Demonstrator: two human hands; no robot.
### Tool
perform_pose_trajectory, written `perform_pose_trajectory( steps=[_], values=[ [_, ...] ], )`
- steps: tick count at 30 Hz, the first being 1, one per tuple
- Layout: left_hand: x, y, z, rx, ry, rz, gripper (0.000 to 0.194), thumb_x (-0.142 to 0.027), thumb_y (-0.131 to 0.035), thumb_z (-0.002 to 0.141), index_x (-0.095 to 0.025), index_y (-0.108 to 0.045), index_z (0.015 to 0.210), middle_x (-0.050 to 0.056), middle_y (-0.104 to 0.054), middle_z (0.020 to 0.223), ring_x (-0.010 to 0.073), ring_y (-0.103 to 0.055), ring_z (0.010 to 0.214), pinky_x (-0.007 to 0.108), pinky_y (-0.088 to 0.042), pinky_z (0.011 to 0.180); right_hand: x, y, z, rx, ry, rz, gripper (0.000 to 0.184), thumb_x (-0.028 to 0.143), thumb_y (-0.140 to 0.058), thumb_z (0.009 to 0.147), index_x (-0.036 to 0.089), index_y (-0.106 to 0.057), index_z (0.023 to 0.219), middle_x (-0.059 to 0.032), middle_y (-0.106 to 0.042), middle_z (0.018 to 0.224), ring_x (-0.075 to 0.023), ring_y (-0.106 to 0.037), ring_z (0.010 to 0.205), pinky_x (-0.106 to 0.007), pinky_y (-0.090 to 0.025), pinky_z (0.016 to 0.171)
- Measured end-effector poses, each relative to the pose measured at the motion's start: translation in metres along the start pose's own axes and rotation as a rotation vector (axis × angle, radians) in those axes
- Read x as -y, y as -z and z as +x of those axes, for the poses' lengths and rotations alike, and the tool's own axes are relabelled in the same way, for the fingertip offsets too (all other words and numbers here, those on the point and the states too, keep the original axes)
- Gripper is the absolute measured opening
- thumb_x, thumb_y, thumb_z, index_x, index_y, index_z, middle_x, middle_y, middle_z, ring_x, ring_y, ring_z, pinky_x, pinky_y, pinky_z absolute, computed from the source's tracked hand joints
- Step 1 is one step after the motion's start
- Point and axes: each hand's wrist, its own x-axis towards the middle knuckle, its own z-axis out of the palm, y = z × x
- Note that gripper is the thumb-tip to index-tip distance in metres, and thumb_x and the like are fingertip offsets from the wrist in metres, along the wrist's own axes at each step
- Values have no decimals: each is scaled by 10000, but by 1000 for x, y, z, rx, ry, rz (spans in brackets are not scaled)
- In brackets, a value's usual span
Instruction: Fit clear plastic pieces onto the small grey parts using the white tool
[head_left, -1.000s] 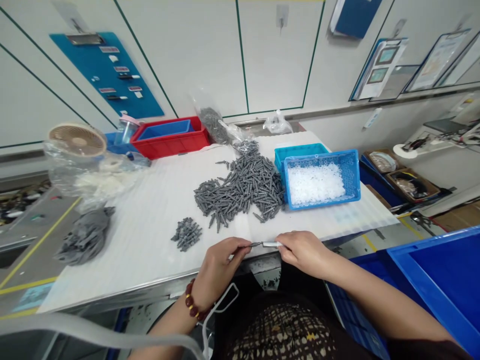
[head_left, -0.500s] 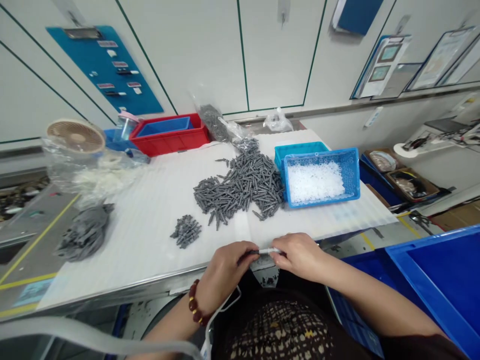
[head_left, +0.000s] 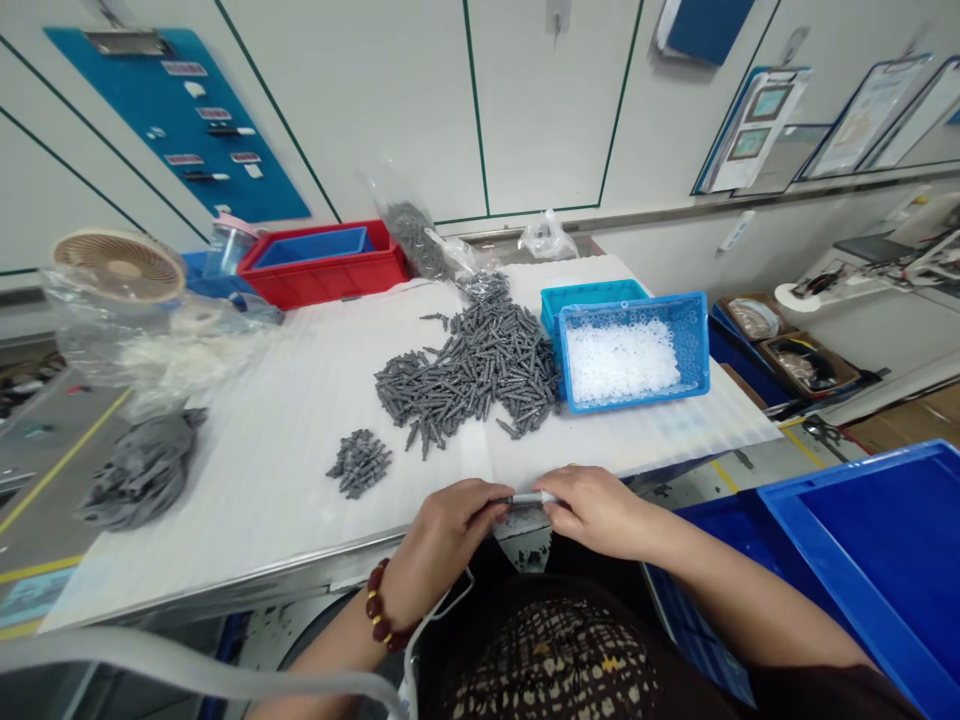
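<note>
Held item: I have a slim pale tube [head_left: 534, 497] between both hands, over the near edge of the table, its ends hidden by the fingers.
Left hand [head_left: 442, 540]: closed, gripping one end of the tube; a beaded bracelet [head_left: 379, 600] sits on the wrist.
Right hand [head_left: 600, 510]: closed, pinching the other end, touching the left hand's fingers or just beside them; I cannot tell which.
Nearest stock: a small heap of grey ribbed pegs [head_left: 358, 462], left of my hands.
Main stock: a large pile of grey ribbed pegs [head_left: 472, 375], ahead on the white ribbed foam sheet [head_left: 277, 450].
Crate: a blue plastic crate [head_left: 634, 300] of white rings [head_left: 619, 360], right of the pile, touching it.
Behind it: a teal crate [head_left: 592, 298].
</note>
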Motion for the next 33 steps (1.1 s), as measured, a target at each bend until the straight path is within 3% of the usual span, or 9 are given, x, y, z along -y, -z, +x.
perform_pose_trajectory(
  steps=[3, 8, 16, 26, 33],
  values=[
    [3, 2, 0, 21, 22, -25, 180, -239, -489, 884, -189, -649, 949, 32, -689, 775, 133, -643, 696, 214, -512, 687, -3, 0, 0, 33, 72, 54, 158, 161, -440, 877, 162, -591, 925, -44, -642, 876, -166, -559, 771, -243, -331, 646],
    [5, 3, -3, 49, 70, -66, 187, -255, -484, 887, -199, -649, 958, 30, -690, 788, 141, -646, 712, 226, -512, 700, -3, -3, 1, 52, 32, 3, 144, 180, -457, 883, 160, -593, 841, -36, -644, 817, -160, -555, 716, -245, -301, 611],
    [-2, 2, -5, 96, 77, -98, 192, -258, -485, 883, -200, -648, 967, 38, -693, 843, 144, -651, 750, 217, -507, 702, 6, -7, 3, -34, -88, -150, 331, 407, -521, 863, 159, -640, 679, -38, -641, 660, -156, -548, 609, -248, -217, 533],
    [-4, 2, -4, 52, 44, -66, 166, -229, -509, 868, -187, -657, 932, 39, -704, 796, 139, -656, 709, 213, -514, 688, 11, -8, 8, -59, -221, -208, 457, 588, -534, 792, 168, -659, 662, -66, -661, 660, -194, -593, 637, -252, -249, 522],
    [4, 7, -6, -21, 40, 9, 179, -237, -491, 872, -189, -656, 918, 38, -701, 782, 139, -651, 694, 223, -520, 688, 3, -9, 12, -31, -255, -194, 335, 471, -507, 841, 176, -636, 747, -62, -650, 713, -204, -588, 689, -260, -306, 561]
  ],
)
